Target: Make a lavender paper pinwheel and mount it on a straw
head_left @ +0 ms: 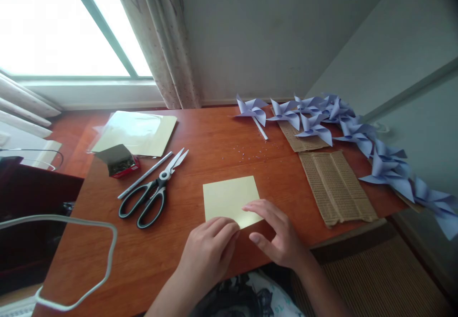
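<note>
A square sheet of pale yellow paper [231,196] lies on the wooden table in front of me. My left hand [214,240] is at its near edge, fingers curled together with thumb and forefinger closed on the paper's near edge. My right hand [277,236] has thumb and forefinger apart, the forefinger resting over the sheet's right edge. Left of the paper lie scissors [157,190] with black handles and slightly parted blades. Beside them is a thin white paper stick [145,175].
An open red box [123,166] of small items and a stack of yellow paper [166,135] are at the left. Several lilac paper pinwheels [315,128] and corrugated cardboard [336,188] line the right. A white cable [114,245] loops at lower left. Tiny scraps [250,155] dot the table [211,135].
</note>
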Action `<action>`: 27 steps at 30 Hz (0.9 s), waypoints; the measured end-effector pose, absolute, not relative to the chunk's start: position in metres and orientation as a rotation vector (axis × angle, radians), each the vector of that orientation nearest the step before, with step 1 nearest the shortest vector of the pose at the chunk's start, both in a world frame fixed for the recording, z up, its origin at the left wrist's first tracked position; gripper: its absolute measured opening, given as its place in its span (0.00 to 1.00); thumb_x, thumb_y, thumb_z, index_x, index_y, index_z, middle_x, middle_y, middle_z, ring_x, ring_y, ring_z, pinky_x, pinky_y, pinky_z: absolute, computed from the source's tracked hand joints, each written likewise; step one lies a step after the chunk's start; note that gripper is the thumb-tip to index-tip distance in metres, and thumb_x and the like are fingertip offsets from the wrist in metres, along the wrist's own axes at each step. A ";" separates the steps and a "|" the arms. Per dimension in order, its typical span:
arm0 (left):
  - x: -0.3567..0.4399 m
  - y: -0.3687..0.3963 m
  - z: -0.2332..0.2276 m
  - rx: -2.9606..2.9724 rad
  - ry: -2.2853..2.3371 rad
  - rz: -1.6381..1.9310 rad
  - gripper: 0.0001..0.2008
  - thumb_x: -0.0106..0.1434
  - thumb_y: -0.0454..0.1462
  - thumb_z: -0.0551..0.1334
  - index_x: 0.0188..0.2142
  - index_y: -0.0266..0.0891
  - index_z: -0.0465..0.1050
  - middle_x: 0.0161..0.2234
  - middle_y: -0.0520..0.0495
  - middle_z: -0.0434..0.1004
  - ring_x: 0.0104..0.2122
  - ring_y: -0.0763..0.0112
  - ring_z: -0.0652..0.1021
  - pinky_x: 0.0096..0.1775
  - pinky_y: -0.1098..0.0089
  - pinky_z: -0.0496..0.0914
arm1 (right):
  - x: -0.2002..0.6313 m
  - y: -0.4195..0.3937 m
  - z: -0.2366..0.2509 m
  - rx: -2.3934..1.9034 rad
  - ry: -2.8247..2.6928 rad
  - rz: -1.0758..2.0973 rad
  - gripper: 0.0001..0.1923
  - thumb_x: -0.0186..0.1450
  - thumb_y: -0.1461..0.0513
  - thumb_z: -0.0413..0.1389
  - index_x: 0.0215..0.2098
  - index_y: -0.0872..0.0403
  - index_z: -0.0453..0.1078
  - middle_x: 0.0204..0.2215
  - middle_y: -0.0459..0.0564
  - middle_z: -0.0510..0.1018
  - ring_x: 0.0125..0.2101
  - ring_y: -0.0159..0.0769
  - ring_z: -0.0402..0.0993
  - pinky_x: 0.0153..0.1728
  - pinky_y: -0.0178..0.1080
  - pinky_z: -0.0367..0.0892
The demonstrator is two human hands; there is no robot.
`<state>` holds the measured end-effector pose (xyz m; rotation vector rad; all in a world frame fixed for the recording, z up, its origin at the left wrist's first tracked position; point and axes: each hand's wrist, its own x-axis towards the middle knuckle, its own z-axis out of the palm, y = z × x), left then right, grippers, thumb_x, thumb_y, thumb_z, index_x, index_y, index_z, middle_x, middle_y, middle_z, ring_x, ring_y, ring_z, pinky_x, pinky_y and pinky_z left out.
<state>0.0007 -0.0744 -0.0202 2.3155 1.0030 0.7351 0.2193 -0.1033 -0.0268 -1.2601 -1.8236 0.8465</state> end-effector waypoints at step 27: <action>0.021 -0.113 -0.009 2.667 1.292 0.383 0.32 0.68 0.47 0.61 0.68 0.39 0.63 0.70 0.38 0.61 0.68 0.45 0.63 0.69 0.47 0.43 | 0.206 -0.061 -0.024 -1.655 -1.733 0.583 0.12 0.69 0.66 0.53 0.49 0.51 0.74 0.43 0.53 0.83 0.44 0.44 0.81 0.46 0.46 0.75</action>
